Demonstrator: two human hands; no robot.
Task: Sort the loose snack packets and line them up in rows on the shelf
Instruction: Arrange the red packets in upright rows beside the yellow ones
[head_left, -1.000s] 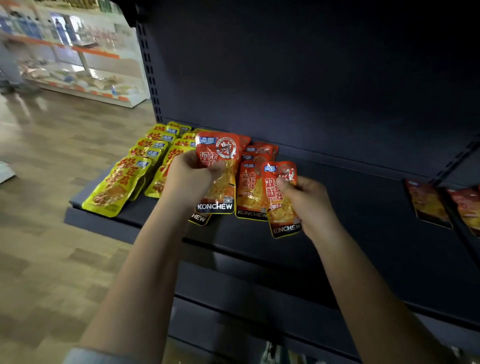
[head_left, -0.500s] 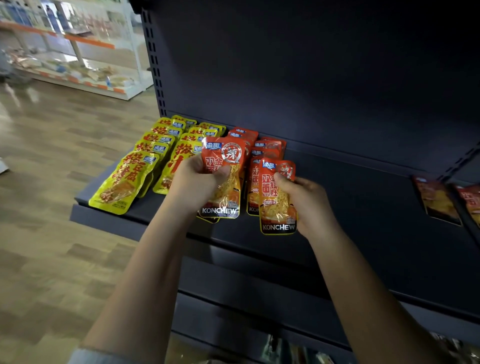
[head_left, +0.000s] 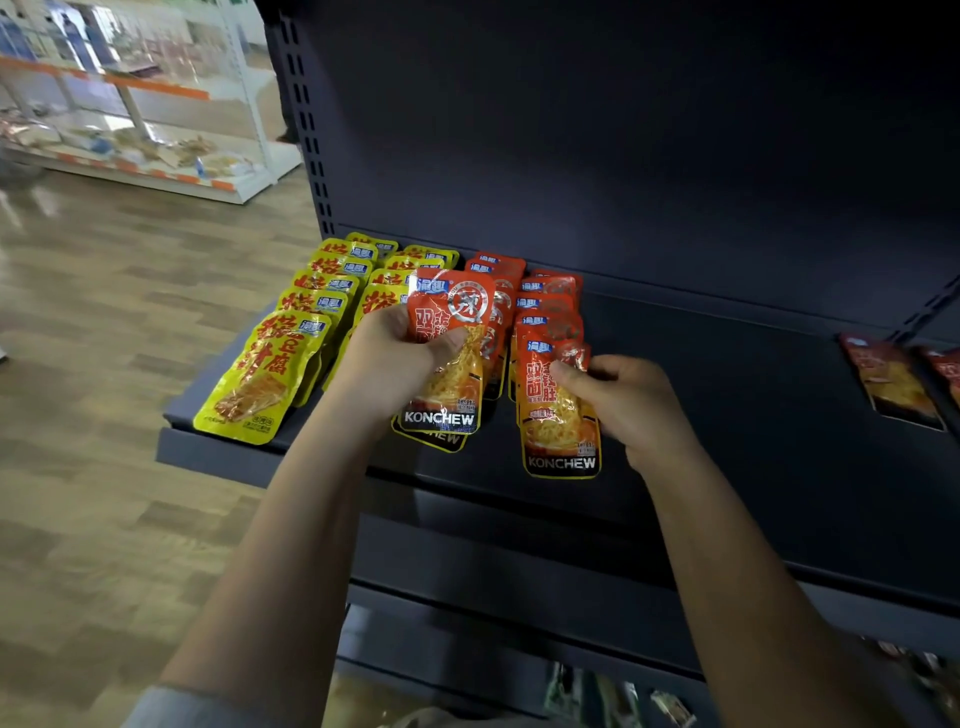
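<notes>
- Shelf (head_left: 727, 415): dark navy, back panel the same.
- Left packets (head_left: 260, 379): yellow, red lettering, small blue logo.
- Middle packets (head_left: 545, 306): orange-red, blue logo, black band with white KONCHEW, yellow edging.
- Far-right packets (head_left: 888, 379): red, orange centre.
- Floor (head_left: 104, 415): brown wood-grain planks.
- Far shelving (head_left: 156, 130): white, orange trim.

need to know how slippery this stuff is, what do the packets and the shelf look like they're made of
Orange packet, pinched in the left hand: likely thin plastic film, glossy, going by the glare and crinkles. Yellow packets: the same shiny film, it seems. Shelf: probably painted metal, dark and matte, with a slotted upright.
</notes>
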